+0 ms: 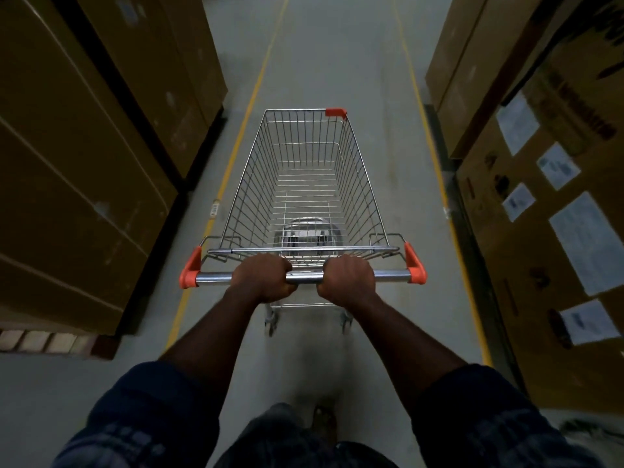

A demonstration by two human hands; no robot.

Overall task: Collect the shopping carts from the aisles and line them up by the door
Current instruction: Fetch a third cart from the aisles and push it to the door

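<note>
- To your left, tall cardboard boxes (pixel 77 170) line the aisle, with a yellow line (pixel 236 136) on the floor (pixel 331 55) beside them.
- Your left hand (pixel 261 278) is curled tight round the cart's metal handle (pixel 216 278), just left of its middle.
- The shopping cart (pixel 309 197) stands in mid-aisle, straight ahead of you.
- Your right hand (pixel 347 276) grasps the same handle, near the left hand.
- To your right stand stacked cartons (pixel 526 231) bearing paper labels (pixel 587 241).
</note>
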